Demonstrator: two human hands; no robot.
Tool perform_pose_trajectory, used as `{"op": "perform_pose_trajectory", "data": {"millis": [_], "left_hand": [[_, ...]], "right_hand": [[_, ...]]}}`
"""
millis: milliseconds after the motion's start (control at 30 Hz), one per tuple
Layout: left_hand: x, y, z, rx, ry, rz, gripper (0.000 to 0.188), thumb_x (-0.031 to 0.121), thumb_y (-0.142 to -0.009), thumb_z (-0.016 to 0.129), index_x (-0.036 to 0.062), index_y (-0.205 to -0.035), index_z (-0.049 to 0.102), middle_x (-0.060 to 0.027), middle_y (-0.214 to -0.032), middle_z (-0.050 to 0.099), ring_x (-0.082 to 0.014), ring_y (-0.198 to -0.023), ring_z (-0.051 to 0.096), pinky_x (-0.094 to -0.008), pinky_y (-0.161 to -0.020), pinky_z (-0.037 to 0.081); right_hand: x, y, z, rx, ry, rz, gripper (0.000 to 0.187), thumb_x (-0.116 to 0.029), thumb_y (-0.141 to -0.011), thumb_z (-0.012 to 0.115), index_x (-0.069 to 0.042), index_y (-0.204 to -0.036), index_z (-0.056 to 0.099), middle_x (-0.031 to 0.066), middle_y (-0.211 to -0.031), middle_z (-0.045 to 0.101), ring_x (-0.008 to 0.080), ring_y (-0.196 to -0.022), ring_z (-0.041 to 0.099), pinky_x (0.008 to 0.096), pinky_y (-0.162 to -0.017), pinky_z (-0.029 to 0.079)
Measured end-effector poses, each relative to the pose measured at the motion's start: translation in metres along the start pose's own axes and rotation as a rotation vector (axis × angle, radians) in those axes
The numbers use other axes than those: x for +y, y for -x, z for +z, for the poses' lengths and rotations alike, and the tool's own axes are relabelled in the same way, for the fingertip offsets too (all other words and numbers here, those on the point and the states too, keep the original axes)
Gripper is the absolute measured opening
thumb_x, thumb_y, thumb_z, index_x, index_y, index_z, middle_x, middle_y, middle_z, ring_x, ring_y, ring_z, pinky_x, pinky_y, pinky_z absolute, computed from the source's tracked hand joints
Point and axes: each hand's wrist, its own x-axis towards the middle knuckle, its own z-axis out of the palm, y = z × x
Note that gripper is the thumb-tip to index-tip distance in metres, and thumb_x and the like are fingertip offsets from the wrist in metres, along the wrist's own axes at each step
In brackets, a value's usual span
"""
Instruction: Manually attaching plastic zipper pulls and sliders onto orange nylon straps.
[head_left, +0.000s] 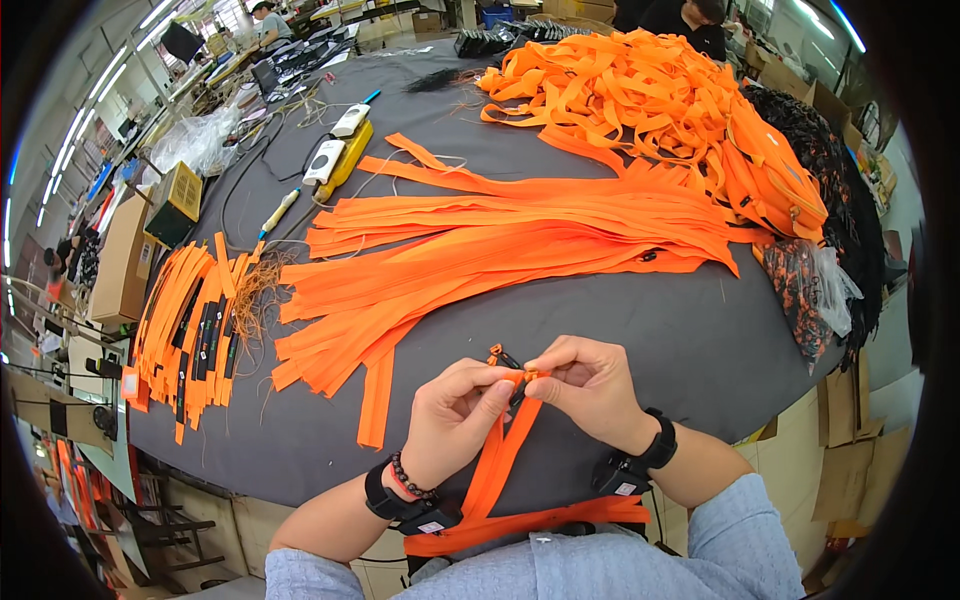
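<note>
My left hand (458, 412) and my right hand (592, 384) meet over the near part of the grey table, thumbs and forefingers pinched. Between them they grip the top end of an orange zipper (492, 466), whose two tapes hang towards my lap. A small black-and-orange piece (508, 358), perhaps a slider with its pull, shows at the fingertips; the fingers partly cover it. Just beyond my hands lies a wide sheaf of flat orange zippers (500, 235). Another orange strip (530, 522) lies across my lap.
A tangled heap of orange zipper tape (620, 90) rises at the far right, beside a clear bag of small orange-and-black parts (805, 290). Shorter orange and black strips (190, 330) lie at the left edge. Power strips (345, 150) and cords sit at the far left.
</note>
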Motion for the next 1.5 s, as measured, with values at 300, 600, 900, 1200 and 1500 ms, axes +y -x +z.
{"op": "perform_pose_trajectory", "data": {"millis": [300,600,900,1200,1500], "left_hand": [[0.0023,0.0012,0.0003,-0.010,-0.214,0.122,0.014,-0.001,-0.090,0.060,-0.0026,-0.102,0.066,-0.0092,-0.092,0.061,-0.0117,-0.069,0.063,-0.0215,-0.059,0.050],[0.0024,0.0011,0.0015,0.064,-0.324,0.166,0.013,-0.003,-0.085,0.063,-0.0026,-0.098,0.066,-0.0096,-0.085,0.063,-0.0118,-0.070,0.064,-0.0223,-0.061,0.055],[0.0036,0.0010,0.0019,0.052,-0.315,0.169,0.013,-0.004,-0.084,0.063,-0.0026,-0.097,0.066,-0.0097,-0.085,0.063,-0.0122,-0.073,0.064,-0.0221,-0.061,0.055],[0.0038,0.0013,0.0021,0.054,-0.326,0.189,0.014,-0.006,-0.083,0.063,-0.0022,-0.096,0.066,-0.0098,-0.085,0.063,-0.0116,-0.071,0.064,-0.0219,-0.060,0.054],[0.0016,0.0006,0.0005,-0.024,0.076,-0.026,0.013,0.002,-0.092,0.058,-0.0044,-0.102,0.064,-0.0057,-0.088,0.063,-0.0091,-0.076,0.061,-0.0224,-0.068,0.053]], "right_hand": [[0.0007,0.0011,-0.0004,-0.003,0.025,-0.034,0.017,0.004,-0.082,0.069,0.005,-0.099,0.065,0.0096,-0.093,0.063,0.0145,-0.086,0.064,0.0265,-0.079,0.056],[0.0044,0.0021,-0.0001,-0.008,0.125,-0.091,0.018,0.004,-0.081,0.071,0.003,-0.099,0.067,0.0082,-0.093,0.063,0.0136,-0.084,0.063,0.0255,-0.076,0.055],[0.0040,0.0023,0.0006,0.016,0.135,-0.102,0.019,0.004,-0.081,0.071,0.003,-0.099,0.067,0.0084,-0.092,0.063,0.0138,-0.083,0.063,0.0256,-0.075,0.055],[0.0060,0.0030,0.0004,-0.005,0.223,-0.113,0.022,0.006,-0.078,0.073,0.003,-0.099,0.067,0.0098,-0.091,0.063,0.0141,-0.082,0.063,0.0252,-0.073,0.054],[0.0019,0.0028,0.0009,-0.039,0.213,-0.120,0.025,-0.001,-0.082,0.071,0.000,-0.106,0.065,0.0087,-0.095,0.064,0.0123,-0.084,0.062,0.0242,-0.076,0.053]]}}
